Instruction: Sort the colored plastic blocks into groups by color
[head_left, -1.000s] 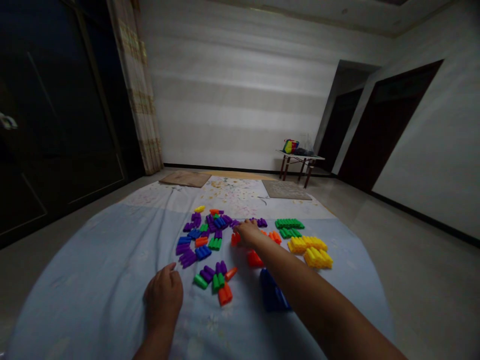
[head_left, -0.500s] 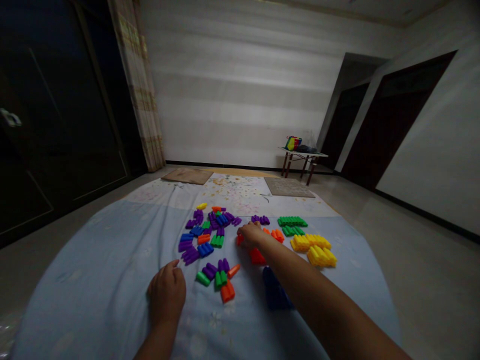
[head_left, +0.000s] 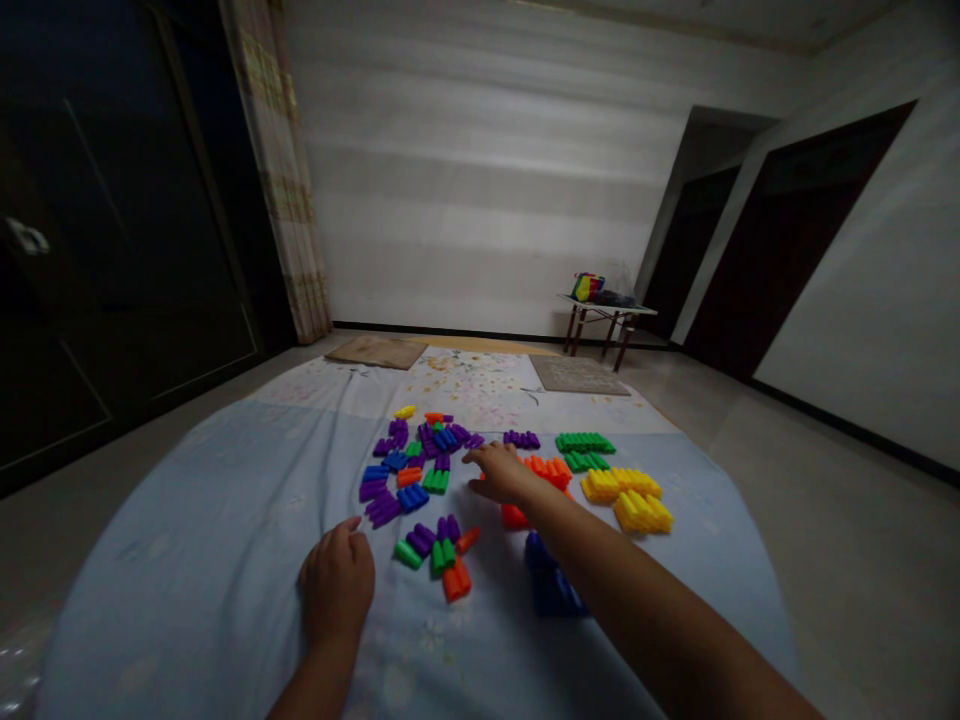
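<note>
My right hand [head_left: 495, 470] reaches over the middle of the cloth, fingers stretched out and apart, with no piece visible in it. Beside and partly behind it are stacked orange plastic pieces [head_left: 551, 470] and a redder group [head_left: 514, 516]. Below my right forearm sit dark blue pieces [head_left: 555, 590], partly covered by it. My left hand [head_left: 339, 580] rests on the cloth at the left, loosely bent, with no piece seen in it. To its right lies a small cluster of purple, green and orange pieces [head_left: 442, 553]. Mixed purple and blue pieces [head_left: 386, 508] spread farther back.
Yellow pieces [head_left: 643, 511] and green pieces [head_left: 585, 442] stand in rows at the right. A purple row [head_left: 522, 439] lies behind my right hand. Two flat mats [head_left: 579, 375] lie at the far edge of the cloth-covered table [head_left: 187, 560]. A small side table [head_left: 607, 303] stands by the wall.
My right hand has lifted slightly and shifted a little left, its fingers spreading from a closer grasp. More orange pieces show beside it. My left hand has barely moved.
</note>
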